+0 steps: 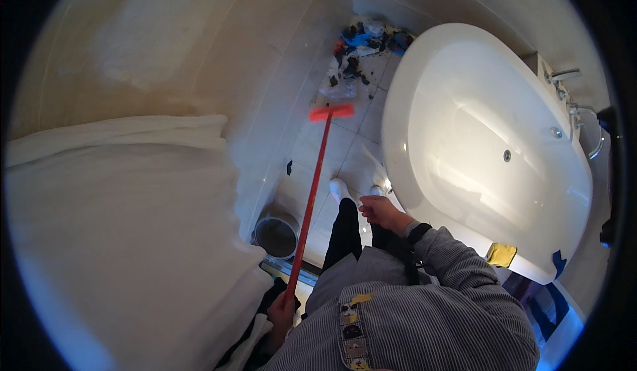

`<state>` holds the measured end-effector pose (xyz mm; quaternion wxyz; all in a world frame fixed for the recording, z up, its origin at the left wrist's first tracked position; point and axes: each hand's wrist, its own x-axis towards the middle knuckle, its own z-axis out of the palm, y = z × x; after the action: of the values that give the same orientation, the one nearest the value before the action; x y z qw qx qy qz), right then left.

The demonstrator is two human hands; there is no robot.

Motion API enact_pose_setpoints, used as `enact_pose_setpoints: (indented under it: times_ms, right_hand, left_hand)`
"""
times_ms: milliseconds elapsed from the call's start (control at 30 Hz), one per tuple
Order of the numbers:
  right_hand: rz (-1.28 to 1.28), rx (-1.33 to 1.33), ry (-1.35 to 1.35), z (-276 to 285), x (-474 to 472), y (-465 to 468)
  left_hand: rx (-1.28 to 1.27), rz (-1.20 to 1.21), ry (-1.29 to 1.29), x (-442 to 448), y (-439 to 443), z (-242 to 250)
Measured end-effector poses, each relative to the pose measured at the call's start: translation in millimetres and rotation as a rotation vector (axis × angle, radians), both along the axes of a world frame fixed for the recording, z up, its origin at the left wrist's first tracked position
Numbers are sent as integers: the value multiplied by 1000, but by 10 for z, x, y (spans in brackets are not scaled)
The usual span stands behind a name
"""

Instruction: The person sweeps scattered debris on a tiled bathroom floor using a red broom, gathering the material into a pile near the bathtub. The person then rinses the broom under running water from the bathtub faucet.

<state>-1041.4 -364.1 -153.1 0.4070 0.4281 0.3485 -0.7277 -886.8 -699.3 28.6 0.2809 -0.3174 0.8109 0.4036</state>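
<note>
My left hand (281,315) is closed around the lower end of a long red pole (312,192). At the pole's far end is a flat red crosswise head (332,113), a floor squeegee or broom, blurred. It is over the tiled floor (366,122), just short of a heap of litter (366,43) made up of blue, clear and dark scraps. My right hand (382,211) hangs in front of my legs beside the bathtub, fingers loosely curled, nothing visible in it.
To the right stands a white bathtub (398,122) with chrome taps (565,75); a yellow cloth (501,255) hangs over its rim. Left are a bucket (276,236) and a large white cloth (124,222). A dark scrap (289,167) lies near the wall.
</note>
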Motion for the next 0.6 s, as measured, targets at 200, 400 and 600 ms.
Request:
enact_pose_setpoints:
  times_ms: [200, 400, 600]
  right_hand:
    - [52, 54, 12, -3, -305, -319]
    - [-52, 166, 88, 4, -582, -118]
    - [-195, 258, 85, 90, -721, 450]
  left_hand:
    - [-77, -448, 224, -92, -616, -478]
    - [107, -283, 399, -1193, -189, -1090]
    - [68, -419, 358, -2539, 512, -1213]
